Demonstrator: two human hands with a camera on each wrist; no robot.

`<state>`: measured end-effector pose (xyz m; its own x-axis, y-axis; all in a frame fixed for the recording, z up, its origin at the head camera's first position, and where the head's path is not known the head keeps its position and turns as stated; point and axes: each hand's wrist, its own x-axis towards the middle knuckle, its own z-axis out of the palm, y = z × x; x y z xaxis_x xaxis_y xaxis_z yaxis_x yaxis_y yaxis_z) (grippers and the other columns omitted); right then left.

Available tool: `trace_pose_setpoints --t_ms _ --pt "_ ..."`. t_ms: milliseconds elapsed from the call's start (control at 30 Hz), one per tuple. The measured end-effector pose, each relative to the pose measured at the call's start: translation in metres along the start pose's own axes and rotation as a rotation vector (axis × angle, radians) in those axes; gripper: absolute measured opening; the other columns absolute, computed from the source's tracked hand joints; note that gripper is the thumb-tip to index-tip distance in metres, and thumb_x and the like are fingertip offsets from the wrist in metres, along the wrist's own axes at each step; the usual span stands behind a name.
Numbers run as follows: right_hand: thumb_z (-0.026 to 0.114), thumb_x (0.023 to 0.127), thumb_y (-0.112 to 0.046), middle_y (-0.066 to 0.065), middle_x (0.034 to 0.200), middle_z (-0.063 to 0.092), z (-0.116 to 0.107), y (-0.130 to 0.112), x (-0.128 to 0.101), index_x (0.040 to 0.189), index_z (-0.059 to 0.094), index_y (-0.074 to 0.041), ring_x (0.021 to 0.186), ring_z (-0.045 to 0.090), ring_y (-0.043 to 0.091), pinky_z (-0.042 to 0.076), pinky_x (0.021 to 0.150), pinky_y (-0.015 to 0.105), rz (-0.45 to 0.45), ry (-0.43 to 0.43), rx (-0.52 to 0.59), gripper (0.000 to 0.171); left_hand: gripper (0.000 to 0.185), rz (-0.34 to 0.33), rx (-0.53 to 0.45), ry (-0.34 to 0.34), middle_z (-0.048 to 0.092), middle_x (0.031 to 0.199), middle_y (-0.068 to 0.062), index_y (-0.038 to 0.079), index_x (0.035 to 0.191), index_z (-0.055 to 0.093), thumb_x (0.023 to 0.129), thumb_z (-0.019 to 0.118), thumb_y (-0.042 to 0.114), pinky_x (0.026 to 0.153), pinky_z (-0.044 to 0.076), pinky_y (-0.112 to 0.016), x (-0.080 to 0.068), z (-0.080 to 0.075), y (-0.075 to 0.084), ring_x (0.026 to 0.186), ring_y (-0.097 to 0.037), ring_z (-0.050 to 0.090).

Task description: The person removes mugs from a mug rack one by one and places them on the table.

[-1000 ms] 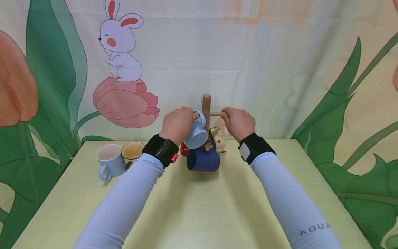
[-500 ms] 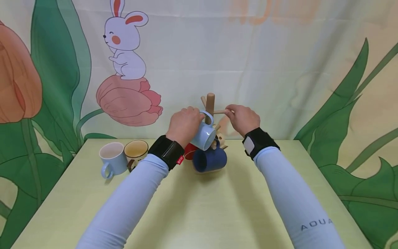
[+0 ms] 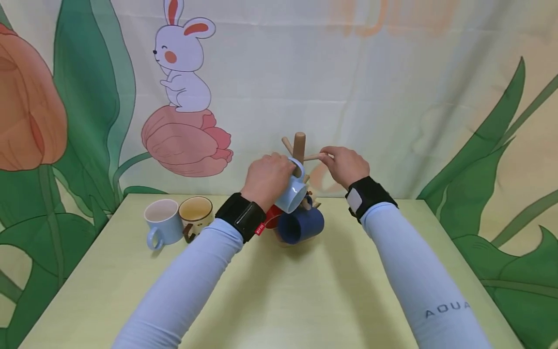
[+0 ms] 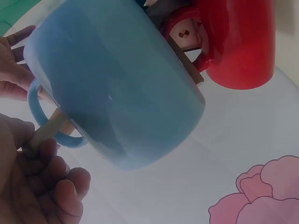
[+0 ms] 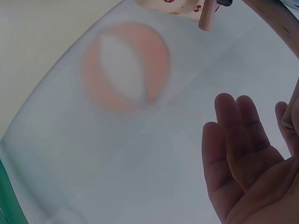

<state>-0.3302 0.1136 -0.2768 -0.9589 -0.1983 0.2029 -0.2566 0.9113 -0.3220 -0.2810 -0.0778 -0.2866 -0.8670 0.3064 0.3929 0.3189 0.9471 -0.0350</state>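
Observation:
A wooden mug tree (image 3: 299, 141) stands at the far middle of the table. My left hand (image 3: 279, 167) grips a light blue mug (image 3: 291, 195), tilted mouth-down, against the post. In the left wrist view the light blue mug (image 4: 117, 84) has its handle looped over a wooden peg (image 4: 46, 133), with my left hand (image 4: 28, 135) curled beside it. My right hand (image 3: 328, 156) pinches the tip of an upper peg (image 3: 313, 157) on the right. A dark blue mug (image 3: 302, 226) and a red mug (image 3: 272, 216) hang lower. The red mug (image 4: 240, 42) shows behind the blue one.
A pale blue mug (image 3: 162, 222) and a cream mug with a brown handle (image 3: 196, 213) stand upright at the table's far left. The yellow-green table (image 3: 279, 291) ends at a printed cloth backdrop (image 3: 392, 97). A cream patterned mug (image 5: 173, 7) hangs on the tree's right side.
My left hand has carried the light blue mug right, closer to the post, its handle now on a peg. My right hand keeps its hold on the upper peg.

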Motion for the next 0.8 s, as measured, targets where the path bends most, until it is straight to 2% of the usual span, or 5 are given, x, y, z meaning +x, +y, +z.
trace_pose_setpoints --t_ms 300,467,633,800 --pt "0.048 0.105 -0.034 0.016 0.123 0.066 -0.002 0.001 0.002 0.134 0.061 -0.015 0.098 0.064 0.035 0.052 0.074 0.047 -0.022 -0.028 0.052 0.037 0.029 0.001 0.034 -0.035 0.063 0.088 -0.012 0.004 0.109 0.071 0.100 0.061 0.030 0.068 0.058 -0.038 -0.001 -0.003 0.009 0.075 -0.024 0.062" --pt "0.047 0.106 -0.034 0.017 0.126 0.065 -0.004 0.002 -0.001 0.136 0.059 -0.014 0.100 0.064 0.037 0.051 0.077 0.048 -0.016 -0.034 0.069 0.038 0.030 0.024 0.046 -0.035 0.063 0.086 -0.011 0.005 0.109 0.073 0.101 0.058 0.029 0.067 0.058 -0.038 -0.001 -0.003 0.013 0.075 -0.024 0.063" --pt "0.047 0.105 -0.036 0.017 0.130 0.063 -0.001 0.001 0.000 0.139 0.058 -0.015 0.104 0.064 0.038 0.052 0.078 0.050 -0.004 -0.016 0.068 0.041 0.034 0.022 0.055 -0.052 0.063 0.085 -0.011 0.004 0.110 0.072 0.102 0.056 0.032 0.066 0.058 -0.037 -0.001 -0.004 0.011 0.075 -0.023 0.063" --pt "0.046 0.106 -0.037 0.016 0.128 0.064 0.004 0.000 0.003 0.141 0.057 -0.018 0.099 0.065 0.038 0.052 0.073 0.049 0.009 0.005 0.048 0.041 0.035 0.011 0.034 -0.062 0.065 0.089 -0.010 0.007 0.113 0.071 0.102 0.054 0.035 0.067 0.058 -0.037 0.000 -0.004 0.006 0.078 -0.023 0.064"
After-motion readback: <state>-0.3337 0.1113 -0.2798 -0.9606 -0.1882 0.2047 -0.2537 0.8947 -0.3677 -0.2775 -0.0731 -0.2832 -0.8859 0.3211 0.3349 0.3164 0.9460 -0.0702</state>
